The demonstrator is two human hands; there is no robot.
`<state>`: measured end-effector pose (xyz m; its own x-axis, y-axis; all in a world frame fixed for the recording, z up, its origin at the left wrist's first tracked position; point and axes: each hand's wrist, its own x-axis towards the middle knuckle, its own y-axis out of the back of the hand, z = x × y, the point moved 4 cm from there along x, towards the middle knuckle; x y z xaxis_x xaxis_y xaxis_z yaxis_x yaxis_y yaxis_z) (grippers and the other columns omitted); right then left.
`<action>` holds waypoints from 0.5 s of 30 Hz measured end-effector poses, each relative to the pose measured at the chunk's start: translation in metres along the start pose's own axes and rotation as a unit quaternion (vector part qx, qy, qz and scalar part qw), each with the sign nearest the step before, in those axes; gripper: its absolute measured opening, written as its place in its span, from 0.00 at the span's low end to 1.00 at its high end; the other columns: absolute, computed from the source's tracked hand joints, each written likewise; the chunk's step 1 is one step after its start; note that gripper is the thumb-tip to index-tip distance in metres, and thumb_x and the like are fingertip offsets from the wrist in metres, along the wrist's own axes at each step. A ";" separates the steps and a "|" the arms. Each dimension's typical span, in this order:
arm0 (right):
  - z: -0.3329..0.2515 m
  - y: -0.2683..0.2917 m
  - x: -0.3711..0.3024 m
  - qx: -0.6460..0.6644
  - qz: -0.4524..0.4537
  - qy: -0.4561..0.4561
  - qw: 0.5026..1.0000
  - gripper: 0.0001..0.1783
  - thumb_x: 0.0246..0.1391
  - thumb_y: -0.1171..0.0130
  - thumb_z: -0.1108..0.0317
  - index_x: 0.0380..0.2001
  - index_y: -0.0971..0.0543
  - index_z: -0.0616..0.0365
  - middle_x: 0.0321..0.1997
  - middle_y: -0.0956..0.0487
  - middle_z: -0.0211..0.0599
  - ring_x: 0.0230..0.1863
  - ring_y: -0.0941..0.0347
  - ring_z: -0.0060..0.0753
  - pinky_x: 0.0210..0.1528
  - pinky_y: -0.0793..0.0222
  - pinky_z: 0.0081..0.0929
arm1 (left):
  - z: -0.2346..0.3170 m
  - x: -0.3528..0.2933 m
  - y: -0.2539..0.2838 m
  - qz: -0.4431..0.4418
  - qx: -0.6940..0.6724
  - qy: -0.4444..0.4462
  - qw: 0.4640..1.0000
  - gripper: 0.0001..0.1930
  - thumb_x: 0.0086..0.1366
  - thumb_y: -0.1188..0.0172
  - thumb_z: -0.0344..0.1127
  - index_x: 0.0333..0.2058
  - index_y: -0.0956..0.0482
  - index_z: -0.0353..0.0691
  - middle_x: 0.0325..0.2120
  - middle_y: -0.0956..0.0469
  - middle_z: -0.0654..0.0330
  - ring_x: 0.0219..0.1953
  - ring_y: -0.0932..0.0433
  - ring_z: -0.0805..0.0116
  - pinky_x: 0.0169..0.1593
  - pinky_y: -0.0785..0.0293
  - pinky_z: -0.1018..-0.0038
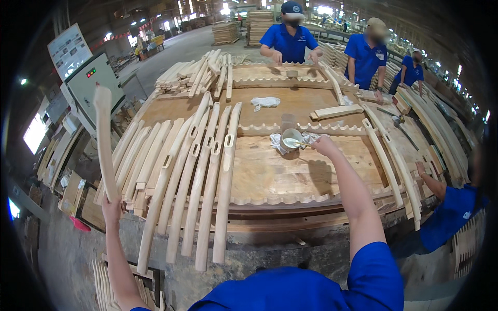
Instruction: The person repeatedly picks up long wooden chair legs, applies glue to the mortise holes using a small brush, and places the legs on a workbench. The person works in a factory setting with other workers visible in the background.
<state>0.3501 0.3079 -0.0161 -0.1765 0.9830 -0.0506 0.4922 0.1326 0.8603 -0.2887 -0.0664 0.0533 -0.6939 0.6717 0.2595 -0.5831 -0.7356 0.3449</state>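
Note:
Raised at the left, a long, slightly curved wooden post (104,140) stands nearly upright, its lower part gripped in my left hand (111,208). My right hand (324,146) reaches over the table and pinches a thin stick (306,144). The stick's far end dips into a small pot (288,146) of white paste, so I cannot see whether it has bristles. White rags (276,141) lie around the pot's base. Left of the pot, several slotted wooden posts (228,150) lie side by side, their near ends jutting past the table edge.
Scalloped wooden rails (280,200) cross the wooden table (181,111). A white cloth (265,102) lies beyond the pot; a hammer (397,121) rests at the right. Two co-workers (293,41) (365,57) stand across the table, and another's arm (433,184) reaches in from the right.

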 end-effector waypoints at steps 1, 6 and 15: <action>0.008 -0.003 -0.002 0.041 -0.005 0.007 0.999 0.16 0.46 0.44 0.58 0.31 0.20 0.59 0.28 0.20 0.43 0.31 0.24 0.42 0.35 0.30 0.33 | 0.017 -0.013 -0.013 -0.015 -0.072 0.003 0.997 0.19 0.52 0.43 0.36 0.43 0.31 0.36 0.23 0.27 0.56 0.14 0.31 0.73 0.17 0.33 0.77; 0.008 -0.015 -0.010 0.188 0.010 0.036 0.982 0.14 0.47 0.45 0.61 0.27 0.20 0.61 0.22 0.22 0.40 0.26 0.26 0.33 0.31 0.32 0.30 | 0.088 -0.090 -0.047 -0.185 -0.287 0.103 0.934 0.24 0.48 0.44 0.35 0.46 0.37 0.40 0.29 0.29 0.55 0.16 0.32 0.72 0.17 0.31 0.77; 0.008 0.021 -0.013 0.024 0.148 0.150 0.977 0.08 0.48 0.44 0.65 0.29 0.24 0.58 0.29 0.22 0.46 0.33 0.25 0.47 0.36 0.31 0.41 | 0.091 -0.276 -0.237 -0.191 -0.300 0.158 0.921 0.20 0.59 0.56 0.36 0.50 0.42 0.38 0.23 0.28 0.54 0.15 0.29 0.70 0.16 0.30 0.76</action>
<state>0.3692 0.2989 -0.0015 -0.2582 0.8991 0.3536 0.5970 -0.1393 0.7901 0.0793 -0.0693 -0.0178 -0.4233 0.9020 -0.0853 -0.8726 -0.4312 -0.2293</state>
